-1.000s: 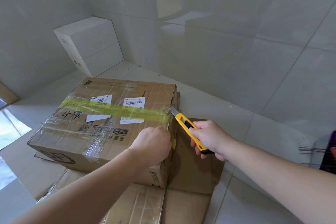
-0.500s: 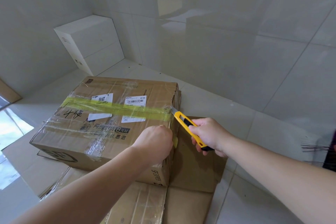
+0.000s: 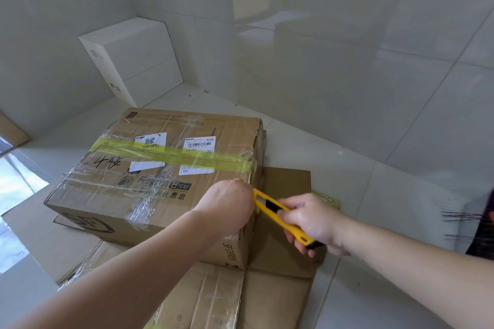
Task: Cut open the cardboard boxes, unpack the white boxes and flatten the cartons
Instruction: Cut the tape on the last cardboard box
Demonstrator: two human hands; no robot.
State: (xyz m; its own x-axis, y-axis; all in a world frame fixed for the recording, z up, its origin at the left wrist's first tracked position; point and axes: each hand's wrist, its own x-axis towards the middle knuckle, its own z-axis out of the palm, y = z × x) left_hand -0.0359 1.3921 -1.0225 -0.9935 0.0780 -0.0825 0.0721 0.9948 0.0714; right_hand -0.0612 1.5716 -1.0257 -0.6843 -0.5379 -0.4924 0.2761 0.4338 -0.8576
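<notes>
Right hand (image 3: 318, 224) gripping yellow knife (image 3: 278, 212), left hand (image 3: 227, 205) pressing carton (image 3: 149, 181)

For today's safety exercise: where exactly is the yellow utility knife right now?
In the head view, right of centre: the right hand grips the yellow utility knife, its tip at the right end of the taped cardboard box, just beside the left hand.
</notes>
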